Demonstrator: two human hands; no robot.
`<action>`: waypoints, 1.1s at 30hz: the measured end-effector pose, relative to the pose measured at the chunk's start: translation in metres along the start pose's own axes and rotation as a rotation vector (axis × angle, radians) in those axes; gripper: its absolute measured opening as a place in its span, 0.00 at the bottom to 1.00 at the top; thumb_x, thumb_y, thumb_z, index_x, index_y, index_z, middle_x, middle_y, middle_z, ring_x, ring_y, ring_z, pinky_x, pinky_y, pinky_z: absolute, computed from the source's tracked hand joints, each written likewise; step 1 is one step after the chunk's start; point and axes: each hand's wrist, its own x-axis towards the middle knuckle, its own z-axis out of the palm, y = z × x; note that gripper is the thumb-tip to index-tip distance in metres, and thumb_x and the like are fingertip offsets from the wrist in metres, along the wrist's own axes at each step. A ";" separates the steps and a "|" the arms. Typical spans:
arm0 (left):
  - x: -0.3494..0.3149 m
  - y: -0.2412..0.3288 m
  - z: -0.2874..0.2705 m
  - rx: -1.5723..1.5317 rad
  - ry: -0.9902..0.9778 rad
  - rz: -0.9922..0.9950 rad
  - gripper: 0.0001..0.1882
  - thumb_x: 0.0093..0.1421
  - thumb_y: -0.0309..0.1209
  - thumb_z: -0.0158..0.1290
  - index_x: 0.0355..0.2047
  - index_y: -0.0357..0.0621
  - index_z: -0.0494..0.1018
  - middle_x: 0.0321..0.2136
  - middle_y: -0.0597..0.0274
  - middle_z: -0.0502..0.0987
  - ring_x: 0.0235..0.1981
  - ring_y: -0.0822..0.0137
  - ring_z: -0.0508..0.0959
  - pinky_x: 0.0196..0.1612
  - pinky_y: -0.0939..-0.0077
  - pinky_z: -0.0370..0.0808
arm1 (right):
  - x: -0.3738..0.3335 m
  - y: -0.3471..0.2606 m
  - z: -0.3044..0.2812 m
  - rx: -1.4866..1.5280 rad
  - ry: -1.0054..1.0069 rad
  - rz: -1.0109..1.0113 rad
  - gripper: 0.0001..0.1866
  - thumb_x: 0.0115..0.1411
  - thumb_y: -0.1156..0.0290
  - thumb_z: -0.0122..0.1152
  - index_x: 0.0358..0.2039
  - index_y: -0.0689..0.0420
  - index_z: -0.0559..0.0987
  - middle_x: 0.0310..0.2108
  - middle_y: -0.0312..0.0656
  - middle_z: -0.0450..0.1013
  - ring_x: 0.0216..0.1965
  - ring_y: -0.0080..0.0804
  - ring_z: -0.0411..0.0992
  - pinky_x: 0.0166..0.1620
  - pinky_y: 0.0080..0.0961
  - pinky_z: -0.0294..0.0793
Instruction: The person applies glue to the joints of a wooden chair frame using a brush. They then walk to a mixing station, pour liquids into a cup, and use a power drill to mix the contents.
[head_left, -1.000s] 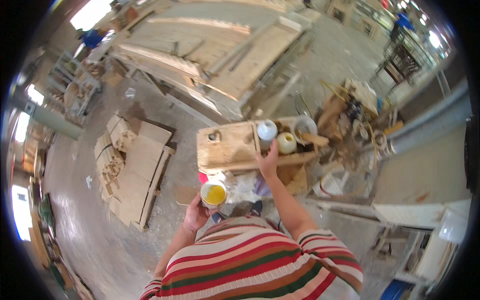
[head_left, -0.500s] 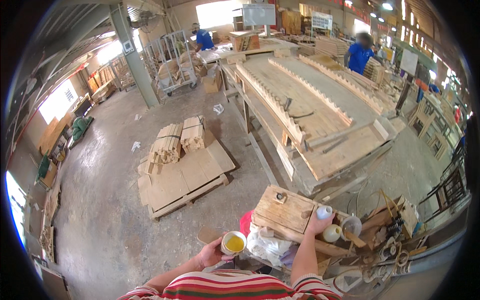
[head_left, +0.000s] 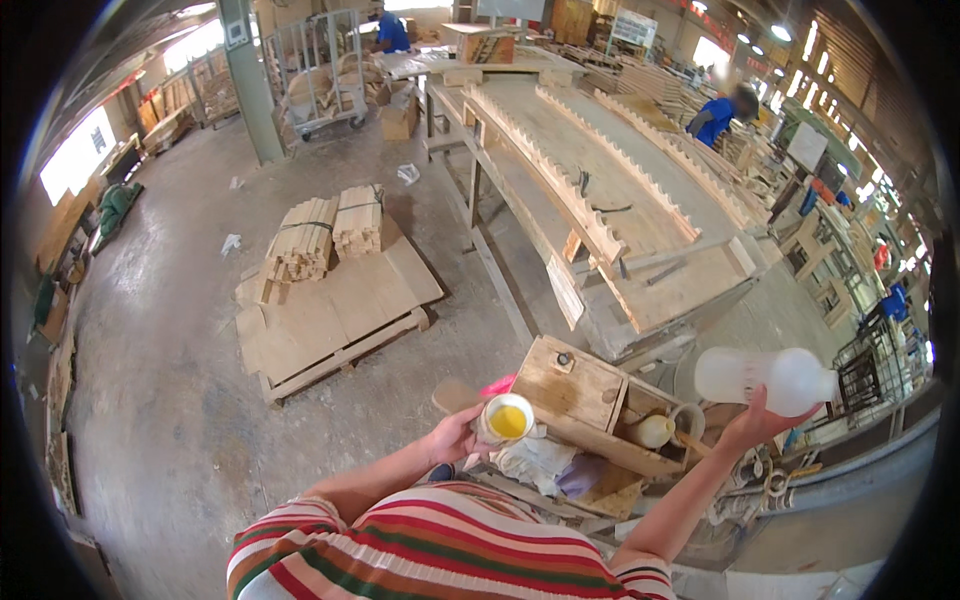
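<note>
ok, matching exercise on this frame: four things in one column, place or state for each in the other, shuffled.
Things:
1. small cup of yellow liquid
2. translucent white bottle
3. wooden box
4. bundles of short wood strips

Places or states:
A. on a pallet on the floor
B. held in the right hand, lying on its side
C. held in the left hand
D. between the two hands, below them

Pairs: 1-C, 2-B, 3-D, 4-A

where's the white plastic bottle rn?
In the head view, the white plastic bottle lies sideways in the raised right hand, lower right, above the wooden box.
</note>
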 end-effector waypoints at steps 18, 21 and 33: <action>0.028 0.044 0.004 0.020 -0.109 -0.079 0.24 0.64 0.43 0.33 0.58 0.52 0.53 0.52 0.59 0.67 0.50 0.59 0.70 0.48 0.61 0.71 | -0.086 -0.139 0.049 -0.767 -1.534 -0.151 0.48 0.31 0.69 0.67 0.58 0.45 0.60 0.34 0.42 0.70 0.36 0.42 0.70 0.41 0.34 0.70; 0.026 0.047 0.002 0.017 -0.115 -0.091 0.23 0.63 0.43 0.37 0.58 0.57 0.52 0.51 0.63 0.67 0.46 0.60 0.73 0.45 0.62 0.72 | -0.090 -0.147 0.055 -0.817 -1.576 -0.170 0.48 0.31 0.69 0.67 0.58 0.43 0.60 0.32 0.40 0.69 0.35 0.41 0.70 0.41 0.34 0.69; 0.025 0.050 0.006 0.086 -0.064 -0.130 0.23 0.62 0.44 0.39 0.56 0.55 0.55 0.50 0.65 0.68 0.46 0.61 0.73 0.44 0.61 0.72 | -0.091 -0.157 0.061 -1.010 -1.641 -0.221 0.46 0.31 0.68 0.65 0.57 0.49 0.61 0.38 0.43 0.69 0.38 0.41 0.70 0.41 0.34 0.69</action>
